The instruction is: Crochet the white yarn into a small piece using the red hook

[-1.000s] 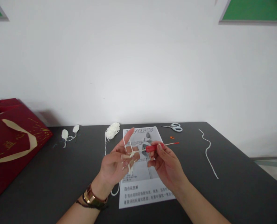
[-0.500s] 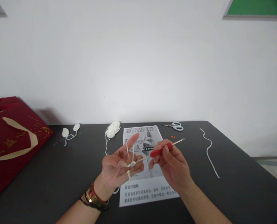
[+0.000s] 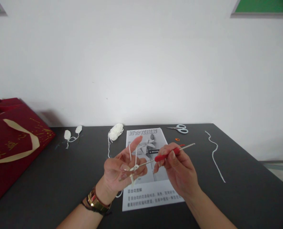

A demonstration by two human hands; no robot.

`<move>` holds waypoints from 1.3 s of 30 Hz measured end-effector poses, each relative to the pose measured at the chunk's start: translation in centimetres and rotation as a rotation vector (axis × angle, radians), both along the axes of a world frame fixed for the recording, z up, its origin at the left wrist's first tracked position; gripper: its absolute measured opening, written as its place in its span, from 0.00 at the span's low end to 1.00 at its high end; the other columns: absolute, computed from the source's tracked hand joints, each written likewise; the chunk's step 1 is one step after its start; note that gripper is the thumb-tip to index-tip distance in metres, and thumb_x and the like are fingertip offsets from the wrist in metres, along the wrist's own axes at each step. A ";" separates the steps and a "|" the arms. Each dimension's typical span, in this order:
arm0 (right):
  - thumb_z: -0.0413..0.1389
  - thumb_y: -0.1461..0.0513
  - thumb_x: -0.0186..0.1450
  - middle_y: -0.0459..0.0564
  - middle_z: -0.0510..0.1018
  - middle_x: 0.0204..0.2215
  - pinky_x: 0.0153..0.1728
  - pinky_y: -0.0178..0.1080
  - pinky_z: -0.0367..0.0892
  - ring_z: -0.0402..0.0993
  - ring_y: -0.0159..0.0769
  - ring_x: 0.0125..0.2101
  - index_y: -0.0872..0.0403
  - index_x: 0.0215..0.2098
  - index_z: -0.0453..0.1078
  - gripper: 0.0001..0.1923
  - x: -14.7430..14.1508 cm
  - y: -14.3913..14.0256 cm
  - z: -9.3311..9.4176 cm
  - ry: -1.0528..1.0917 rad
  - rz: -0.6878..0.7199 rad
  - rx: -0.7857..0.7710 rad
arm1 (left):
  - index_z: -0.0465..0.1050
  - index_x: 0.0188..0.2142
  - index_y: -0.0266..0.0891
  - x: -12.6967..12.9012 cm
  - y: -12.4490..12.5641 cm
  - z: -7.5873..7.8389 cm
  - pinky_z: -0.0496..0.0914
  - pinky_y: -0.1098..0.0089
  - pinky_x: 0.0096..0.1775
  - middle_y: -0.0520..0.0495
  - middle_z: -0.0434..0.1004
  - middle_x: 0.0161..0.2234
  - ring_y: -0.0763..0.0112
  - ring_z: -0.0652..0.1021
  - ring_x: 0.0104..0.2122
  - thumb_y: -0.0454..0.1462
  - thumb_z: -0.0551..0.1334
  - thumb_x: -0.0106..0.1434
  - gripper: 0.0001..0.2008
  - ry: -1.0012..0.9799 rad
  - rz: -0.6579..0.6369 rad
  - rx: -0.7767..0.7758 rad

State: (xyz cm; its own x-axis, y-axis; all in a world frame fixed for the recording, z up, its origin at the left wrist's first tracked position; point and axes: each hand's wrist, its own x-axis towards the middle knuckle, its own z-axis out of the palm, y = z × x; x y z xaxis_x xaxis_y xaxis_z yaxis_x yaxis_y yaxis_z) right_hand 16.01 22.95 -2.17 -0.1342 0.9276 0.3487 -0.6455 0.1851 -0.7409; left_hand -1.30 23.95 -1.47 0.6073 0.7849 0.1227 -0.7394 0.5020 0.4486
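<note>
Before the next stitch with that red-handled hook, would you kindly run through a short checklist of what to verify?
1. Hook grip: right hand pinches the crochet hook by its red handle. Ok.
2. Yarn tension: white yarn runs over the raised forefinger of the left hand. Ok.
3. Hook tip in the loop: the tip meets the small knot at the left fingers; whether it has caught the strand, cannot tell.
4. Yarn supply: the yarn ball lies on the table, its strand trailing free. Ok.
5. Pattern sheet readable: partly covered by both hands. Not ok.
6. Scissors at the far edge, unobstructed. Ok.
</note>
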 end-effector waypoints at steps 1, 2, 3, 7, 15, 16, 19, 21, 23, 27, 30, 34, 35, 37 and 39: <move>0.53 0.61 0.67 0.44 0.72 0.27 0.25 0.35 0.73 0.69 0.28 0.24 0.53 0.34 0.72 0.07 0.0 0.0 -0.1 -0.009 -0.017 0.017 | 0.75 0.50 0.41 0.0 0.0 -0.1 0.58 0.70 0.29 0.58 0.43 0.09 0.72 0.56 0.20 0.28 0.61 0.42 0.31 0.001 0.004 -0.001; 0.52 0.61 0.67 0.44 0.71 0.28 0.25 0.36 0.73 0.70 0.29 0.24 0.53 0.34 0.72 0.07 0.1 0.0 -0.1 -0.018 -0.036 0.035 | 0.75 0.50 0.41 0.0 0.0 -0.1 0.58 0.70 0.29 0.58 0.43 0.09 0.71 0.56 0.20 0.28 0.61 0.42 0.32 0.002 0.009 -0.001; 0.52 0.61 0.67 0.44 0.71 0.29 0.25 0.36 0.73 0.70 0.29 0.25 0.53 0.35 0.72 0.07 0.1 0.0 -0.2 -0.028 -0.054 0.056 | 0.75 0.50 0.41 0.0 0.1 -0.1 0.58 0.70 0.29 0.58 0.44 0.09 0.71 0.56 0.20 0.28 0.61 0.42 0.32 0.003 0.013 -0.001; 0.52 0.62 0.67 0.46 0.71 0.31 0.26 0.38 0.72 0.73 0.31 0.27 0.52 0.37 0.72 0.07 0.6 -0.1 -0.5 -0.109 -0.109 0.156 | 0.75 0.50 0.40 0.0 0.1 -0.2 0.57 0.70 0.29 0.57 0.44 0.10 0.71 0.57 0.21 0.28 0.61 0.42 0.32 0.010 0.033 -0.004; 0.51 0.63 0.68 0.46 0.71 0.29 0.29 0.40 0.67 0.72 0.33 0.28 0.53 0.37 0.72 0.07 1.1 -0.6 0.0 -0.262 -0.212 0.307 | 0.74 0.51 0.39 0.0 0.2 -0.4 0.58 0.69 0.29 0.57 0.47 0.11 0.70 0.59 0.22 0.27 0.60 0.43 0.31 0.018 0.052 0.005; 0.51 0.63 0.68 0.47 0.72 0.28 0.29 0.40 0.67 0.71 0.34 0.28 0.53 0.37 0.72 0.08 1.1 -0.6 0.1 -0.287 -0.233 0.333 | 0.74 0.51 0.39 -0.1 0.2 -0.5 0.58 0.69 0.29 0.56 0.47 0.11 0.70 0.59 0.22 0.27 0.60 0.43 0.32 0.015 0.054 0.003; 0.51 0.63 0.68 0.47 0.73 0.27 0.30 0.41 0.65 0.70 0.35 0.28 0.53 0.37 0.72 0.08 1.1 -0.8 0.3 -0.335 -0.270 0.391 | 0.74 0.51 0.38 -0.1 0.2 -0.5 0.58 0.69 0.29 0.56 0.48 0.12 0.70 0.59 0.23 0.27 0.60 0.43 0.32 0.016 0.057 -0.002; 0.51 0.64 0.67 0.48 0.73 0.27 0.30 0.41 0.64 0.69 0.36 0.29 0.52 0.37 0.72 0.07 1.1 -1.0 0.3 -0.346 -0.274 0.407 | 0.73 0.51 0.37 -0.1 0.2 -0.6 0.58 0.69 0.29 0.56 0.48 0.12 0.70 0.59 0.23 0.27 0.60 0.43 0.32 0.021 0.060 -0.003; 0.51 0.64 0.67 0.48 0.74 0.28 0.30 0.41 0.64 0.69 0.36 0.30 0.52 0.38 0.71 0.07 1.1 -1.2 0.2 -0.363 -0.271 0.423 | 0.73 0.52 0.35 0.0 0.3 -0.6 0.58 0.70 0.29 0.57 0.48 0.12 0.71 0.58 0.23 0.27 0.60 0.43 0.32 0.018 0.073 -0.006; 0.50 0.64 0.67 0.49 0.74 0.28 0.30 0.40 0.63 0.69 0.37 0.31 0.52 0.39 0.71 0.08 1.2 -1.4 0.1 -0.409 -0.279 0.444 | 0.72 0.52 0.31 0.0 0.3 -0.6 0.58 0.70 0.28 0.57 0.48 0.12 0.71 0.57 0.22 0.28 0.59 0.44 0.32 0.022 0.103 -0.001; 0.50 0.64 0.67 0.50 0.74 0.29 0.29 0.41 0.63 0.69 0.37 0.30 0.52 0.40 0.71 0.08 1.2 -1.5 -0.2 -0.450 -0.299 0.478 | 0.73 0.51 0.31 0.1 0.3 -0.6 0.58 0.70 0.28 0.56 0.47 0.13 0.70 0.58 0.22 0.28 0.58 0.44 0.31 0.035 0.117 0.007; 0.49 0.66 0.66 0.51 0.74 0.30 0.30 0.42 0.65 0.70 0.39 0.31 0.51 0.44 0.70 0.11 1.3 -1.6 -0.6 -0.531 -0.340 0.586 | 0.75 0.49 0.32 0.2 0.4 -0.4 0.58 0.70 0.28 0.57 0.46 0.13 0.71 0.59 0.22 0.29 0.58 0.45 0.28 0.045 0.146 -0.003; 0.49 0.66 0.66 0.52 0.74 0.30 0.30 0.43 0.66 0.70 0.39 0.31 0.51 0.44 0.70 0.12 1.3 -1.7 -0.7 -0.553 -0.351 0.613 | 0.75 0.49 0.32 0.2 0.4 -0.4 0.58 0.70 0.28 0.57 0.46 0.14 0.71 0.58 0.22 0.29 0.58 0.45 0.28 0.048 0.153 -0.008; 0.48 0.67 0.66 0.52 0.75 0.30 0.30 0.43 0.67 0.70 0.39 0.31 0.51 0.46 0.69 0.13 1.2 -1.8 -0.5 -0.600 -0.372 0.667 | 0.75 0.48 0.32 0.3 0.4 -0.3 0.58 0.70 0.28 0.57 0.46 0.14 0.71 0.58 0.21 0.29 0.59 0.45 0.27 0.050 0.160 -0.017; 0.48 0.69 0.65 0.53 0.76 0.31 0.29 0.43 0.68 0.71 0.39 0.30 0.51 0.47 0.68 0.15 1.1 -1.9 -0.2 -0.645 -0.393 0.730 | 0.75 0.48 0.32 0.3 0.4 -0.2 0.57 0.70 0.28 0.58 0.46 0.14 0.72 0.58 0.21 0.29 0.59 0.44 0.28 0.048 0.163 -0.018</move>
State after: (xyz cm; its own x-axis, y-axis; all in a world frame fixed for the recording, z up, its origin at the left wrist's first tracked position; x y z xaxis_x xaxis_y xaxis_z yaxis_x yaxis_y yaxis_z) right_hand 17.11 21.09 -2.37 -0.2289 0.5391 0.8105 0.0345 0.8366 -0.5467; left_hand -0.99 24.38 -1.72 0.4765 0.8754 0.0815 -0.7898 0.3855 0.4770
